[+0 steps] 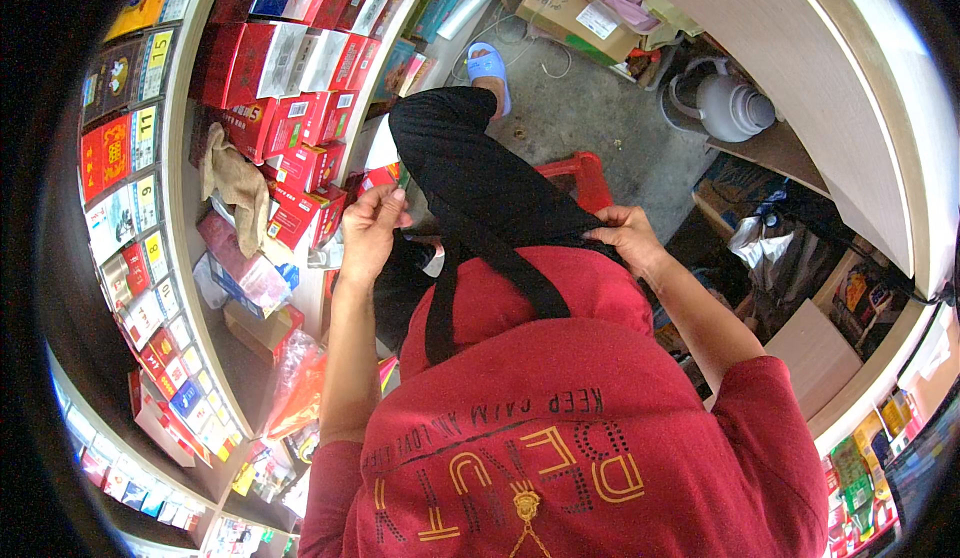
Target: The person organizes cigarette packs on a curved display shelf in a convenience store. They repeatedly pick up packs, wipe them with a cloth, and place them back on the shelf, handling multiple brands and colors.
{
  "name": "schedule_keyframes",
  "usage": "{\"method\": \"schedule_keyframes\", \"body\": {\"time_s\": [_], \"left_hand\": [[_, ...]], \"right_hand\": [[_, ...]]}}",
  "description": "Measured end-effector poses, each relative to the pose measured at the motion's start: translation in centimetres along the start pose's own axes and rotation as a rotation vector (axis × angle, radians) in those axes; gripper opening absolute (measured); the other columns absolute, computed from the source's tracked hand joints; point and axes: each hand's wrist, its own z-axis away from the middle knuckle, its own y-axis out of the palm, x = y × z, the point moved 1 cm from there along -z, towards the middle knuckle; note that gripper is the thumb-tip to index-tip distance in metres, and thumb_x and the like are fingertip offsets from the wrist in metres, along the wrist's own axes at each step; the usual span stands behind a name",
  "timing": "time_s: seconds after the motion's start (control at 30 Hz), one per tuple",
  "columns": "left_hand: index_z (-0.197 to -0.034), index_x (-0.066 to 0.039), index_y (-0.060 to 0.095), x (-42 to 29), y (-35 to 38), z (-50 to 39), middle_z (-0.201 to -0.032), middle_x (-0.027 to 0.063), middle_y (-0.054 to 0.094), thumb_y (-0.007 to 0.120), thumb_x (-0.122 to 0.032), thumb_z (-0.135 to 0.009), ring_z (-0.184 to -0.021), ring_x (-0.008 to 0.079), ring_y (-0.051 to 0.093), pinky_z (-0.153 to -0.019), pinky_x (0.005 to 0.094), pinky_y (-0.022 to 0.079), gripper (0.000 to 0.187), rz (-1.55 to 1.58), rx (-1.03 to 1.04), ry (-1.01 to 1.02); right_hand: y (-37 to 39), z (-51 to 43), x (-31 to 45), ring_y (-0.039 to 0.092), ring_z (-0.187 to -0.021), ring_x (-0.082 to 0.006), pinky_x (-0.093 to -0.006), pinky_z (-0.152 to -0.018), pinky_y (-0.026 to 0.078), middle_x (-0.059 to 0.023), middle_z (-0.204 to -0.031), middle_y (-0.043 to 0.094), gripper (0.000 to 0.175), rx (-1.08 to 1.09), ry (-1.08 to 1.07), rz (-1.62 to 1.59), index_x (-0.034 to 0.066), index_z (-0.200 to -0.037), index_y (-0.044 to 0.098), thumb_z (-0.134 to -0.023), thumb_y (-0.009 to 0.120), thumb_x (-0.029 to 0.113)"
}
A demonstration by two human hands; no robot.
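At the left of the head view my left hand point(373, 229) is raised beside the shelves, its thumb and fingers pinched together. A small green thing point(404, 177) shows just above the fingertips; whether they hold it is unclear. My right hand point(624, 237) pinches black fabric at the side of the black trousers point(495, 168), near the hem of the red T-shirt point(525, 423). Black straps point(521, 280) lie over the shirt front. A foot in a blue slide sandal point(489, 70) rests on the concrete floor.
Shelves at left hold red cartons point(247, 63), a tan cloth point(238, 183) and a plastic bag point(300, 393). A red plastic stool point(592, 183) stands beside the leg. Beyond are a cardboard box point(577, 22), loose cables and a grey-white kettle-like vessel point(731, 108).
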Motion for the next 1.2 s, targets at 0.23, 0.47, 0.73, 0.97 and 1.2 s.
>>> {"method": "schedule_keyframes", "body": {"time_s": [0.23,0.47,0.73,0.97,1.2], "left_hand": [[-0.096,0.002,0.061,0.4,0.0,0.3,-0.073,-0.0002,0.059,0.058,-0.017,-0.089,-0.060,0.0066,0.054,-0.057,0.0200,0.045,0.021,-0.028,0.017,-0.005],[-0.095,0.003,0.061,0.8,-0.3,0.3,-0.072,0.0002,0.058,0.059,-0.016,-0.088,-0.058,0.0075,0.054,-0.055,0.0211,0.046,0.020,-0.076,-0.002,0.015],[-0.090,0.002,0.061,1.4,-0.1,-0.5,-0.069,0.0009,0.058,0.057,-0.019,-0.089,-0.057,0.0081,0.054,-0.054,0.0225,0.046,0.022,-0.026,0.023,-0.020],[-0.079,0.001,0.059,4.2,-0.9,-0.2,-0.061,-0.0004,0.053,0.057,-0.018,-0.088,-0.054,0.0071,0.051,-0.051,0.0232,0.042,0.021,-0.139,-0.013,-0.032],[-0.087,0.002,0.061,2.8,0.4,-0.7,-0.069,0.0010,0.057,0.054,-0.019,-0.091,-0.058,0.0073,0.054,-0.056,0.0221,0.047,0.022,-0.256,0.045,0.005]], "right_hand": [[-0.6,-1.1,-1.0,0.058,-0.062,-0.0128,-0.0253,-0.058,0.047,-0.0060,-0.073,0.064,0.012,-0.065,0.002,-0.167,-0.0018,-0.079,0.065,-0.067,0.066,-0.005],[-4.7,-2.9,5.4,0.055,-0.054,-0.0097,-0.0223,-0.050,0.042,-0.0039,-0.066,0.062,0.012,-0.122,-0.269,0.081,0.0021,-0.078,0.064,-0.068,0.060,-0.004],[-12.2,-4.6,6.1,0.058,-0.095,-0.0294,-0.0440,-0.080,0.047,-0.0215,-0.107,0.059,0.035,0.065,-0.047,-0.114,-0.0003,-0.111,0.053,-0.084,0.053,0.022],[-10.5,-7.2,1.7,0.036,-0.126,-0.0327,-0.0360,-0.101,0.033,-0.0255,-0.134,0.038,0.068,-0.391,0.046,0.919,-0.0050,-0.132,0.034,-0.089,0.046,0.046],[5.0,-2.8,2.9,0.037,-0.123,-0.0390,-0.0395,-0.104,0.028,-0.0277,-0.131,0.040,0.066,-0.163,-0.495,0.533,-0.0062,-0.133,0.031,-0.090,0.043,0.043]]}}
